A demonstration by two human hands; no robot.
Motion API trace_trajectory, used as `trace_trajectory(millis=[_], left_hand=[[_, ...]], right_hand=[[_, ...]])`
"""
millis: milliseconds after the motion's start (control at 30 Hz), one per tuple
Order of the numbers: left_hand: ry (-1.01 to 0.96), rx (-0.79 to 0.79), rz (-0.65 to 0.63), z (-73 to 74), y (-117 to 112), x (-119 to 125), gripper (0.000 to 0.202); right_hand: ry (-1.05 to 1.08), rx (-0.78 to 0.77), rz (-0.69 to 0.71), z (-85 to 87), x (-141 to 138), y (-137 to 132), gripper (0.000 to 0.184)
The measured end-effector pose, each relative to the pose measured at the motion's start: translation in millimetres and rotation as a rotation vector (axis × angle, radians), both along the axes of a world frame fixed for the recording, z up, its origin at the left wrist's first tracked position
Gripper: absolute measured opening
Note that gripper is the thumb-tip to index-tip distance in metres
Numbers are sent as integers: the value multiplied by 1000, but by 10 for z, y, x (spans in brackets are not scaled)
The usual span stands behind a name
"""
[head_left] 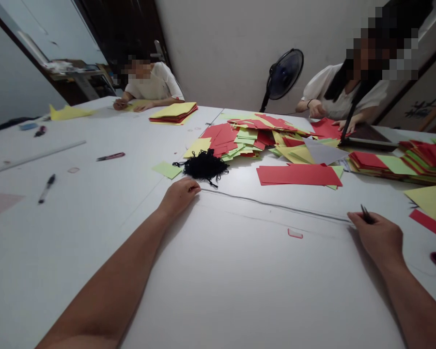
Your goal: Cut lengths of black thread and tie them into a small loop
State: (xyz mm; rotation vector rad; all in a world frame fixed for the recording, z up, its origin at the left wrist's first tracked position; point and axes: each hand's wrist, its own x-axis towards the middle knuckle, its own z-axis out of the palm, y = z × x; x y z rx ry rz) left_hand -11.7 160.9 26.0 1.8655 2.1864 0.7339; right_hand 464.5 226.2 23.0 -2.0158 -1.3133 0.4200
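at the far left of the white table (240, 300) lie a ruler (36, 157), a pen (46, 188) and, further up, a sheet of yellow paper (69, 113). a craft knife (111, 156) lies nearer the middle. at the upper left, a seated person (148, 82) rests both forearms on the table just beside a neat yellow and red stack (174, 113). the left hand (179, 196) lies near the centre, palm down and loosely curled, just below a black yarn tangle (203, 166). a dark thread (276, 206) runs across the table from that hand's fingertips to the right hand, but whether the hand grips it, or the thread joins the tangle, cannot be told. beyond the tangle, a large loose paper heap (240, 138) of red, green and yellow sheets fills the upper middle, with a red sheet (298, 174) lying apart below it. a fan (285, 75) stands behind, and a second seated person (343, 92) has both hands on the paper at the upper right. at the lower right, the right hand (376, 237) is closed around a small dark tool (366, 214), perhaps scissors, at the thread's far end. as things lie, the thread is stretched out straight, most yarn remains tangled, and much paper remains loose, though some sits in a tidy stack (421, 162) at the right edge.
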Motion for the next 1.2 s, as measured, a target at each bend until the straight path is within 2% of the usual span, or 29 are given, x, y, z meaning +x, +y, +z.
trace_trajectory(millis=[300,767,900,1033,1200], left_hand=[[140,127,-51,-133,37,-79,19],[223,97,-46,-182,77,-64,20],[213,95,-20,-192,79,-67,20],[191,82,3,-185,68,-83,21],[203,78,73,-156,55,-114,23]], right_hand=[[-173,-16,34,-132,27,59,21],[-244,-17,32,-245,82,72,32],[-235,58,5,-207,115,40,40],[-224,166,-40,-135,268,-10,44],[-221,218,-118,-93,617,-92,49]])
